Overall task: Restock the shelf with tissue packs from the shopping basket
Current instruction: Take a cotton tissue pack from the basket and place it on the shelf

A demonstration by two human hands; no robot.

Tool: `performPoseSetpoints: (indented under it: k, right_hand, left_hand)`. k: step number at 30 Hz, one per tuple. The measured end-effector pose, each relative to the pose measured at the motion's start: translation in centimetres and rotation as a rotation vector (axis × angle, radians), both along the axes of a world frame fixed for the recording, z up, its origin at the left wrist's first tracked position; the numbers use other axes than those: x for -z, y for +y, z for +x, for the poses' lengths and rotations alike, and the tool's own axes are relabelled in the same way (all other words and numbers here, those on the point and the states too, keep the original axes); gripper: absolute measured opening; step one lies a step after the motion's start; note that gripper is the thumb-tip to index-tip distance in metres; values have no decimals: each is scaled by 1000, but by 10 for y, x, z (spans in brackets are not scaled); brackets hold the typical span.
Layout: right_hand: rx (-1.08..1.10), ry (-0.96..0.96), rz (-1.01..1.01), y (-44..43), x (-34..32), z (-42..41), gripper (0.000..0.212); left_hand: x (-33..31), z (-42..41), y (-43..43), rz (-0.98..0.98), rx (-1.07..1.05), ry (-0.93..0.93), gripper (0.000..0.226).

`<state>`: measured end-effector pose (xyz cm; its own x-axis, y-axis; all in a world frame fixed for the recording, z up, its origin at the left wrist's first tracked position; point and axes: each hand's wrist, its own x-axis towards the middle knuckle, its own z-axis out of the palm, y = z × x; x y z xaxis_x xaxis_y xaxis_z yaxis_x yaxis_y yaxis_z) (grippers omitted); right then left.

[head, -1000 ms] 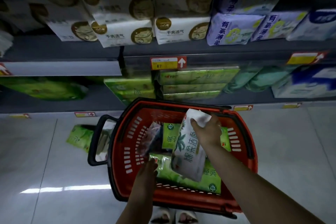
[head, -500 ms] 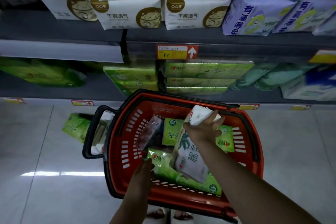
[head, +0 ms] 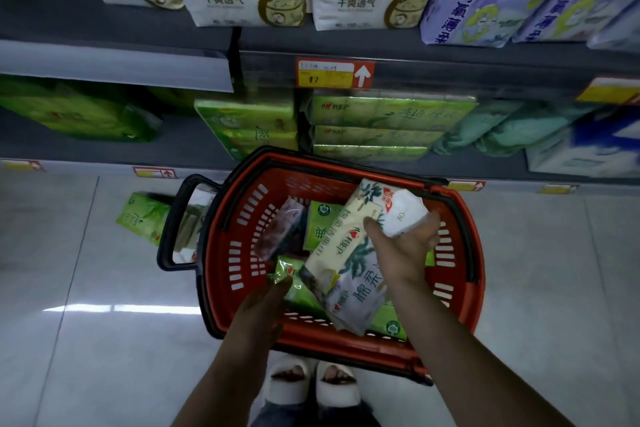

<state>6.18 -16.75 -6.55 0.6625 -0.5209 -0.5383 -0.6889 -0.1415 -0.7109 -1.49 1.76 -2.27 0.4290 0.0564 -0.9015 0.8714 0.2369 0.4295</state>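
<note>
A red shopping basket (head: 460,274) stands on the floor in front of the shelf (head: 114,149). My right hand (head: 405,246) grips the upper end of a long white tissue pack (head: 349,274) with green leaf print, tilted above the basket. My left hand (head: 263,302) reaches into the basket's near left side and touches the corner of a green tissue pack (head: 294,288) lying on the bottom. Another green pack (head: 320,225) and a purplish pack (head: 280,229) lie further back in the basket.
Green tissue packs (head: 381,121) are stacked on the low shelf behind the basket, white packs (head: 242,0) and purple packs (head: 485,7) on the shelf above. One green pack (head: 143,218) lies on the floor left of the basket's black handle (head: 173,218). My slippered feet (head: 311,388) stand just before the basket.
My right hand has turned the white pack and lifted its top end toward the basket's far right. My left hand stays low on the green pack. The view has shifted closer.
</note>
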Motion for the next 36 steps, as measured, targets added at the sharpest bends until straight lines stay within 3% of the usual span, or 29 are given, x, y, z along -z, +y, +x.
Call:
performPoseSetpoints:
  k: [5,9,10,13,15,18,19,21,23,30,33,36]
  right_hand:
    - [161,-160,172,8,-18,-11,106]
    - [331,-274,336,6,-38,-17,100]
    - [363,-294,377,6,-43,-19,96]
    - [442,-350,430,8,-64,-25,84]
    - [479,-369,426,10,-77,-27,80]
    - [530,-397,395,15,-95,-32,82]
    - [541,-402,374,16,-101,-35,83]
    - [561,-414,339,18,-114,-42,82]
    - [589,-431,346,18,-128,-47,79]
    - [663,-481,411,21,-213,-58,81]
    - [689,-522,434,21,-263,-56,84]
    - [685,-573,480,21,-310,-52,86]
  left_hand:
    - [-6,10,-13,-162,-87,73,53]
    - [-4,2,1,-247,-156,-102,95]
    - [-12,-2,-1,-227,-133,-74,93]
    - [-47,5,-15,-278,-71,-127,57]
    - [-50,15,-12,-330,15,-210,58]
    - [-55,19,-3,-326,34,-332,109]
    - [-58,22,-5,-316,46,-296,105]
    - [-75,28,-21,-313,24,-186,69]
    - [-93,19,-24,-355,64,-214,54]
    - [-168,35,-19,-280,130,-180,74]
    - [-221,38,-19,-269,181,-237,59]
    - [-269,42,-18,-214,255,-336,78]
